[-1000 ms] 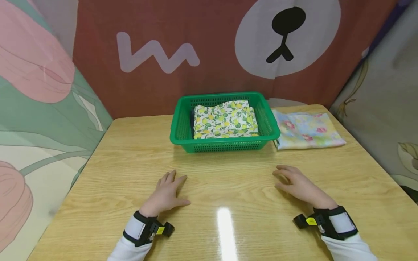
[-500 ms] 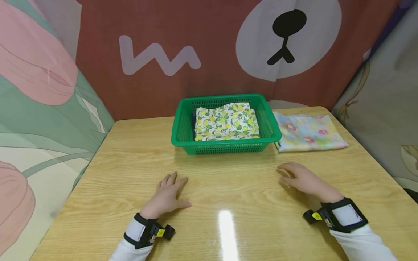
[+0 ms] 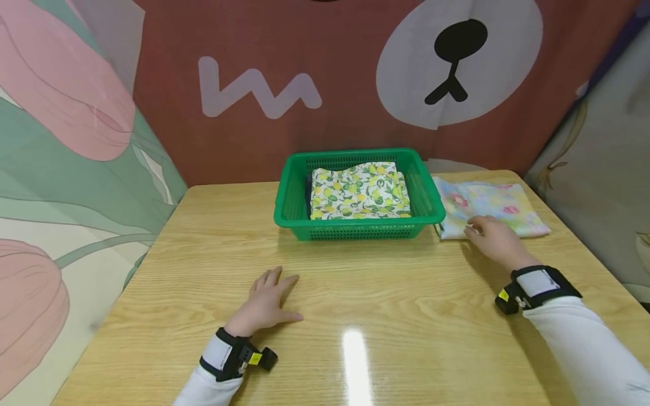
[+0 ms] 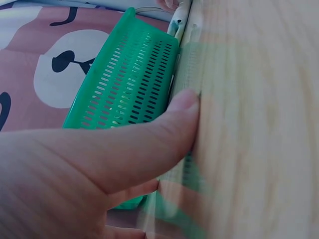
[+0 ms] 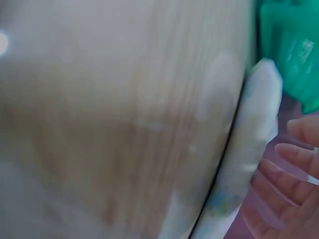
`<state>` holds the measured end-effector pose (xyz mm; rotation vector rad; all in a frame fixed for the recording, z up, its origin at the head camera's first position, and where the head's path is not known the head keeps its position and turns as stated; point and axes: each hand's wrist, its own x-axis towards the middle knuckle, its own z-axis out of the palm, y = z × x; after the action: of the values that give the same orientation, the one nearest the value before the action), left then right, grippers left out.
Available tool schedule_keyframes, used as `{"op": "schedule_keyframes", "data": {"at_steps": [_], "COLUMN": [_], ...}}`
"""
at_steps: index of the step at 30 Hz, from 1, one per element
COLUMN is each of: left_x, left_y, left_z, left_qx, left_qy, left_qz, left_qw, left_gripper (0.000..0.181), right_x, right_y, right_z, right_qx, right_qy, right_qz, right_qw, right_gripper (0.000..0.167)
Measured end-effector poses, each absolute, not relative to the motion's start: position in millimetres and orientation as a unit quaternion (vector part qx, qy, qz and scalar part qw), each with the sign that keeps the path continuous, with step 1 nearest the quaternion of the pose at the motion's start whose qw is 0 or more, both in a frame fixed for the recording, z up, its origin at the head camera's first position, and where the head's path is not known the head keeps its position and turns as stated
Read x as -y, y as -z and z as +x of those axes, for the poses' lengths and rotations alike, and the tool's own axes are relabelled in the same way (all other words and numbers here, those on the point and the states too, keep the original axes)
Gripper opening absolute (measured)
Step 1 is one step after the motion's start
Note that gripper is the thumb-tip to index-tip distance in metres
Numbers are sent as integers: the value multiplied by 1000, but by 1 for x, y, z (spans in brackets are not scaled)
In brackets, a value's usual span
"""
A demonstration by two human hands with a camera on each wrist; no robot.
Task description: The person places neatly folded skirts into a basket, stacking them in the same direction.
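The folded pastel floral cloth [image 3: 490,202] is laid flat on the wooden table [image 3: 203,242], just to the right of the green plastic basket [image 3: 358,232], in which a folded lemon-print cloth [image 3: 360,193] is contained; over the near edge of the pastel cloth the right hand [image 3: 495,239] is held, its fingers loosely bent with nothing gripped, though whether the fabric is touched by the fingertips cannot be told; the left hand [image 3: 261,304] is held low at the tabletop in front of the basket's left end, fingers spread and nothing grasped, well apart from both cloths; the pastel cloth is judged to be light, soft and limp, hardly fragile, and its layers could be slid apart or let sag if only the top one were taken; a thick fold is seen along its border from the right wrist, and the surest hold would be had there, with all layers pinched together between thumb and fingers.
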<state>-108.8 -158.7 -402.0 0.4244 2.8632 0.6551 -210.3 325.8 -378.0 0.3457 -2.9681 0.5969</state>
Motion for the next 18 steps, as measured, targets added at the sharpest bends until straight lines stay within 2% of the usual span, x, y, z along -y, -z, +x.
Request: {"op": "schedule_keyframes", "data": {"at_steps": [5,9,14,18], "left_x": [159,160,161,161], "left_y": [405,406,405,404], "left_z": [-109,-109,-110,-111], "left_qx": [-961,-961,-965,-965], "left_qy": [-221,-220,-206,-205], "left_qz": [139,137,133,136], "left_qw": [88,93,97,95], "left_gripper": [81,82,82,82], "right_x": [-343,-352,-354,-352], "right_y": [378,378,379,381], "right_z": [-229,-240,-249,-252], "right_qx": [983,984,985,989], "right_qy": [-149,-126,-117,-103], "right_qz": [108,116,120,106], "right_qw": [-11,-50,-31,-15], "right_gripper": [45,41,30,29]}}
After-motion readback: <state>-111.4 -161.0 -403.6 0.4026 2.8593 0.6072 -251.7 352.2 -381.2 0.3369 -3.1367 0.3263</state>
